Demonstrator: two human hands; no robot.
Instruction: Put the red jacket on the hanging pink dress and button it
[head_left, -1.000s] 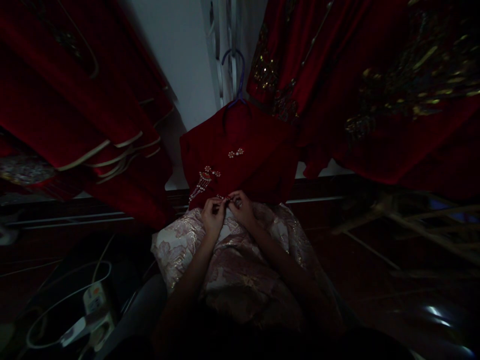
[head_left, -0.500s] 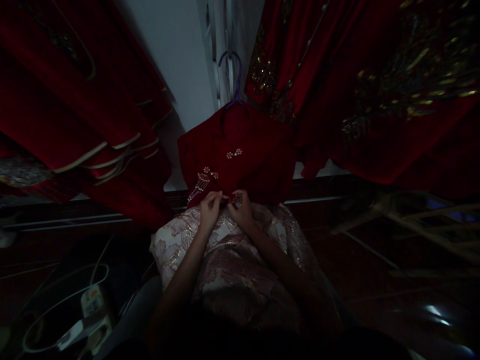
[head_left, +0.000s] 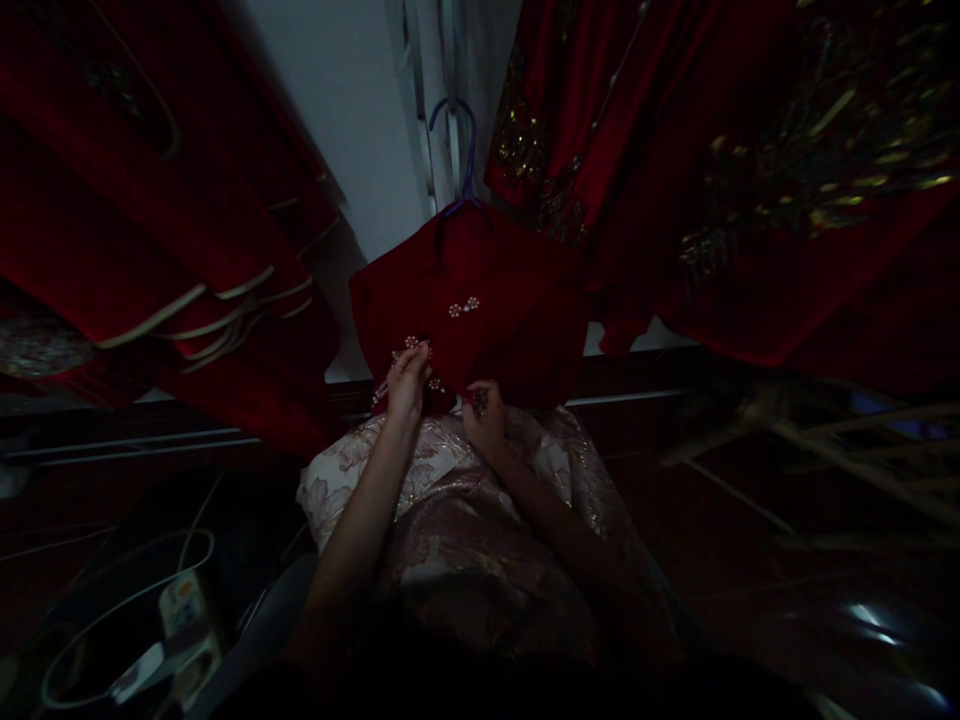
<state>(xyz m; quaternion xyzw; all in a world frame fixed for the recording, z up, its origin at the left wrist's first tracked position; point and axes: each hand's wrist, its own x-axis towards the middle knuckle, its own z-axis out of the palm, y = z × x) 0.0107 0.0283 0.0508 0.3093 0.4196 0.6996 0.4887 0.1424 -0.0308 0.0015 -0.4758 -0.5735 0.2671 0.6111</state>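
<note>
A red garment [head_left: 517, 290] hangs in front of me on a purple hanger [head_left: 470, 150]. A beaded flower clasp [head_left: 463, 307] sits near its collar, and more beaded trim [head_left: 412, 343] lies lower left. My left hand [head_left: 406, 382] is over that trim, fingertips pinched together; whatever they hold is too dark to tell. Lower right of it, my right hand [head_left: 486, 418] has its fingers closed at the garment's lower edge, with a small glinting piece showing between them. A pale patterned cloth [head_left: 352, 465] covers my lap under both forearms.
Red garments with pale piping [head_left: 172, 310] hang at the left, and red ones with gold sequins [head_left: 817, 190] at the right. A power strip [head_left: 184, 605] with a white cable is at lower left. A wooden frame [head_left: 727, 435] stands at right.
My left hand has moved up and left, away from my right hand, onto the beaded trim. My right hand stays at the garment's lower edge, nearly unmoved.
</note>
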